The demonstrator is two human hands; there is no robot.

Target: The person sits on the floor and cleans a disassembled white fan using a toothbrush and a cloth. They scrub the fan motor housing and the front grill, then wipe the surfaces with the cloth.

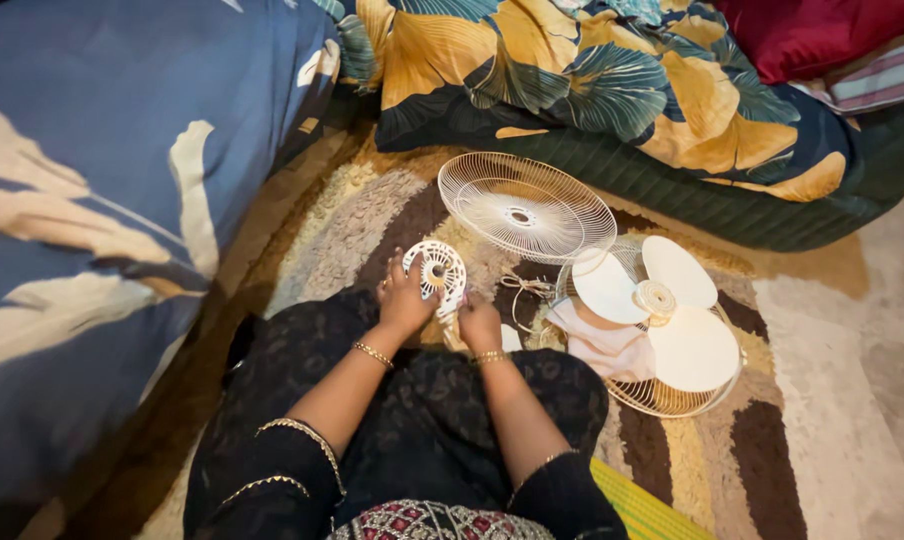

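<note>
Hands, left [404, 297] and right [480, 325], pinch a small round grille [436, 272] over the striped rug [372, 225] (bedding around).

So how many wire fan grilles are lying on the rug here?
2. One wire grille lies empty near the leaf-patterned bedding; the other grille sits to its right under the three-bladed fan propeller, partly hidden by it. None others show.

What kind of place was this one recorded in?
Probably a home bedroom or living-room floor. The person sits on a striped shaggy rug, with a leaf-print quilt and a blue cushion alongside. Both hands hold a small round fan part.
</note>
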